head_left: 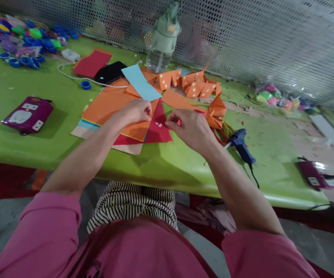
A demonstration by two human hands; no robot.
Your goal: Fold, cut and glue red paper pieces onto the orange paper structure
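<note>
My left hand (140,110) is over an orange paper sheet (109,103), its fingers curled and pinched together. Whatever may be between them is too small to make out. To its right, my right hand (190,126) hovers by the edge of a red paper sheet (161,133), thumb and forefinger pressed together. I cannot tell what they hold. Tiny pale pink pieces (158,124) lie on the red sheet between the two hands. A light blue paper strip (142,83) rests across the stack behind my left hand.
Folded orange paper shapes with pale squares (194,83) stand behind the hands, near a water bottle (162,42). A glue gun (240,144) lies right of my right hand. A black phone (110,72), a white cable and a purple power block (29,115) are to the left.
</note>
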